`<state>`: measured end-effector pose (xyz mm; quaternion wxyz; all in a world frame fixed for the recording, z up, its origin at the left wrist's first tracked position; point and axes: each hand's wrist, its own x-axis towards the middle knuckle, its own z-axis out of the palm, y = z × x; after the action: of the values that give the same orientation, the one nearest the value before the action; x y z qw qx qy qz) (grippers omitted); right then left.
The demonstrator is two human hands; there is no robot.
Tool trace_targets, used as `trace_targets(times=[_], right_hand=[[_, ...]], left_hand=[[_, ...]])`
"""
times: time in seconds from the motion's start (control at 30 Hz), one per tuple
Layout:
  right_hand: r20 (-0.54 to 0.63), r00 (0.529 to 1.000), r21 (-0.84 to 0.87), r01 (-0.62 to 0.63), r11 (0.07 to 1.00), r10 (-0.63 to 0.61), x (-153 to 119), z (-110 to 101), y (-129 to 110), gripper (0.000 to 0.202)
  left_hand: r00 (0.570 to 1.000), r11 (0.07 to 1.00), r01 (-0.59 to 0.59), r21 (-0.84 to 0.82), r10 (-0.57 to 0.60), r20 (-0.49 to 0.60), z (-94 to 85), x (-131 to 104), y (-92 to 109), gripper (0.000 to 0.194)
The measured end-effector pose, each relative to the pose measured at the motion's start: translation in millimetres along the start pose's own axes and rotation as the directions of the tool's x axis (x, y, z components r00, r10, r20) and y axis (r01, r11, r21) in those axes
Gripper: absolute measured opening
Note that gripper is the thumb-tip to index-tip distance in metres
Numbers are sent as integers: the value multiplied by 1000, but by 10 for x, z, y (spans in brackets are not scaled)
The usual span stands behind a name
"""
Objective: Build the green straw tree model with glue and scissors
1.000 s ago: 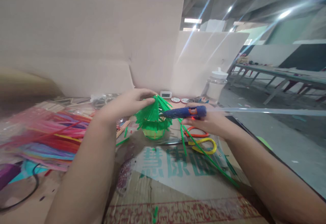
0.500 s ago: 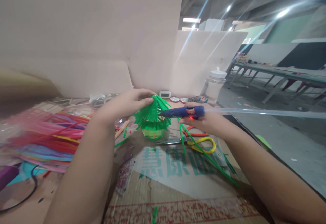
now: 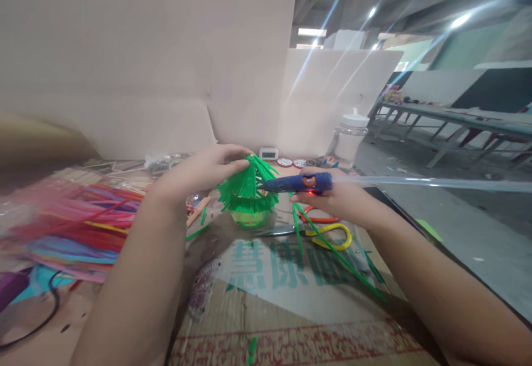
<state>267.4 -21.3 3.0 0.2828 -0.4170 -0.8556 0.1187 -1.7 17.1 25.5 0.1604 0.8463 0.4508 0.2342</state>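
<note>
Gripping a blue glue gun [image 3: 291, 182], right hand [image 3: 332, 195] beyond teal "慧康" lettering [image 3: 247, 266], left hand [image 3: 230, 161] pinching green model [image 3: 245, 186].

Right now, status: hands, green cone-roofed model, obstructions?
Left hand holding model at its peak. Right hand gripping blue glue gun, nozzle at roof. Yellow-handled metal scissors close below, loose green strand across them.

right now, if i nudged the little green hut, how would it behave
The green hut is probably light for its size, since it looks built of thin strips. The roof flares wider than the base, so it may tip. Its ragged eaves would likely flex.
</note>
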Motion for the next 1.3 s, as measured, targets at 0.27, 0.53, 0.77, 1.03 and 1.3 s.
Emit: trace_targets(times=[0.27, 0.53, 0.77, 1.03, 1.3], right_hand=[[-20, 1000, 7, 8, 1000, -8, -5, -5, -26, 28], [-26, 1000, -5, -1, 1000, 1, -12, -26, -58, 27], [6, 1000, 29, -1, 1000, 0, -15, -40, -58, 28], [-6, 1000, -4, -16, 1000, 16, -14, -31, -52, 24], [3, 1000, -16, 4, 1000, -4, -15, -41, -58, 23]], left_hand=[[1000, 1000, -1, 11, 1, -13, -14, -19, 37, 44], [1000, 1000, 2, 5, -2, -4, -16, -24, 47, 44], [1000, 999, 5, 35, -5, -8, -23, -29, 64, 47], [1000, 1000, 20, -3, -20, 3, -21, -33, 70, 48], [1000, 1000, 14, 24, -14, -7, -22, -30, 69, 47]])
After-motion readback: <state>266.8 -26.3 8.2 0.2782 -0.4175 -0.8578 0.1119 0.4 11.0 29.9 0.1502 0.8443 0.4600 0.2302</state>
